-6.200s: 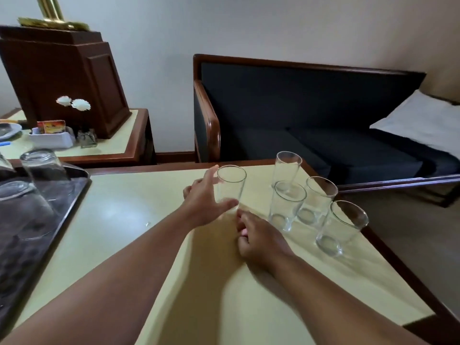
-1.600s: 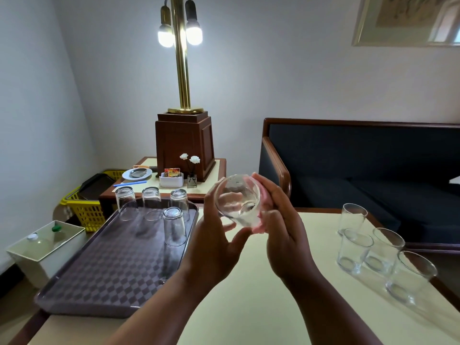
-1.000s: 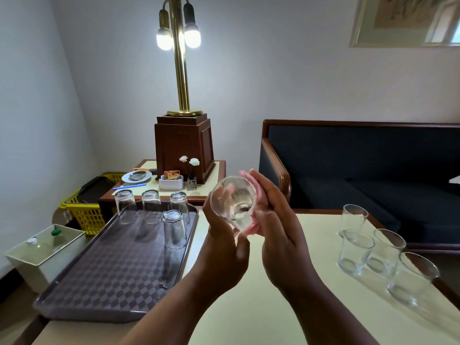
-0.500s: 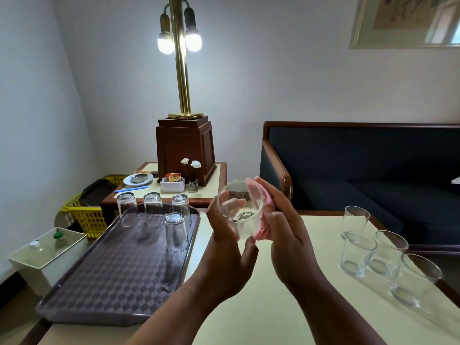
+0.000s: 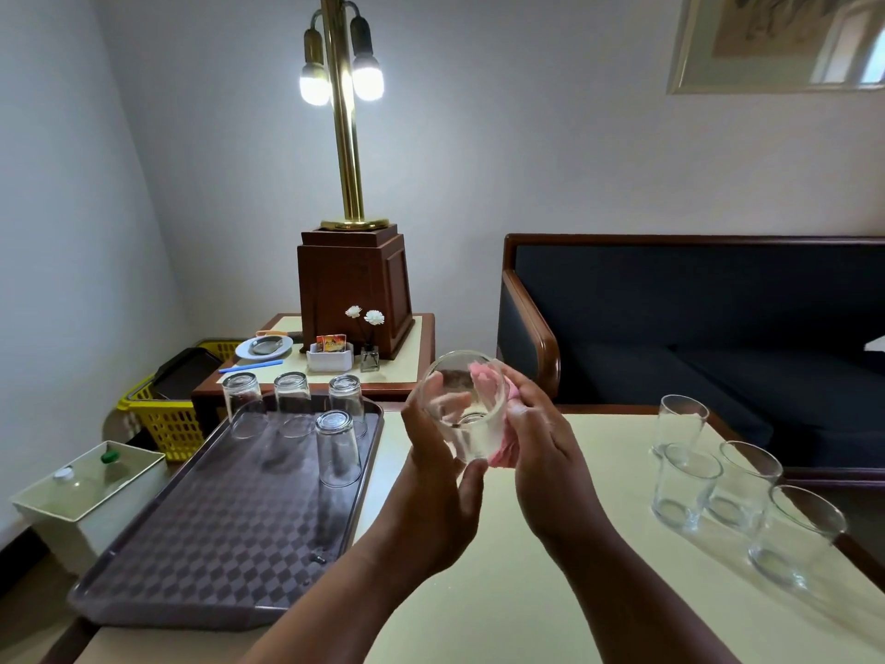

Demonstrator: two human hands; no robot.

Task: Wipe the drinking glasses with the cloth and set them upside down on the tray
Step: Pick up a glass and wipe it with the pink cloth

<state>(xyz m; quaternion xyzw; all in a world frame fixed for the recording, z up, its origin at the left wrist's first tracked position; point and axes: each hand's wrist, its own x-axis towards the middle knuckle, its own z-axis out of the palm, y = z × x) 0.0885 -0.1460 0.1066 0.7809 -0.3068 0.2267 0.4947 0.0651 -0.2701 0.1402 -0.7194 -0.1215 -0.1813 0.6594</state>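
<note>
My left hand [image 5: 433, 491] grips a clear drinking glass [image 5: 462, 407], tilted with its mouth toward me, above the yellow table. My right hand [image 5: 546, 464] presses a pink cloth [image 5: 500, 450] against the glass's right side; most of the cloth is hidden behind the glass and my fingers. A dark checkered tray [image 5: 201, 539] lies at the left with several glasses upside down on it, the nearest one [image 5: 337, 448] in front of a row of three. Several upright glasses [image 5: 689, 486] stand at the table's right side.
Behind the tray is a side table [image 5: 412, 357] with a lamp base, a plate and a small white holder. A yellow basket [image 5: 167, 414] and a white lidded box [image 5: 86, 486] sit on the floor at the left. A dark sofa [image 5: 694, 328] stands behind the table.
My left hand took a glass from the group on the right and lifted it. Over the last second my right hand has been rubbing the pink cloth around it, the glass turning slightly.
</note>
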